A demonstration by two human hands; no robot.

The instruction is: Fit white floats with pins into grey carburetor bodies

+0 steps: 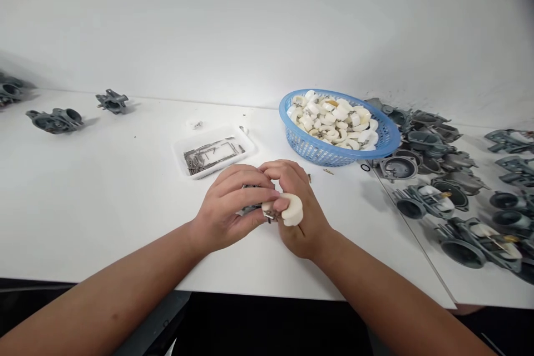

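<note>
My left hand (233, 206) is closed round a grey metal carburetor body (249, 208), most of which the fingers hide. Close against it, my right hand (309, 222) is closed on a cream-white plastic carburetor float (295, 211), curved like a C, with a fingertip inside the curve. A small metal piece shows at the float's left end, beside the carburetor body. Both hands meet above the white table (137, 217), near its front edge. Whether the float touches the body is hidden by the fingers.
Behind my hands lies a white tray (179, 162) of thin metal pins (199, 159). A blue basket (392, 136) holds many white floats (334, 119). Carburetor bodies (429, 139) are heaped at the right; others (56, 120) stand at the left. A small brass-coloured part (328, 171) lies near the basket.
</note>
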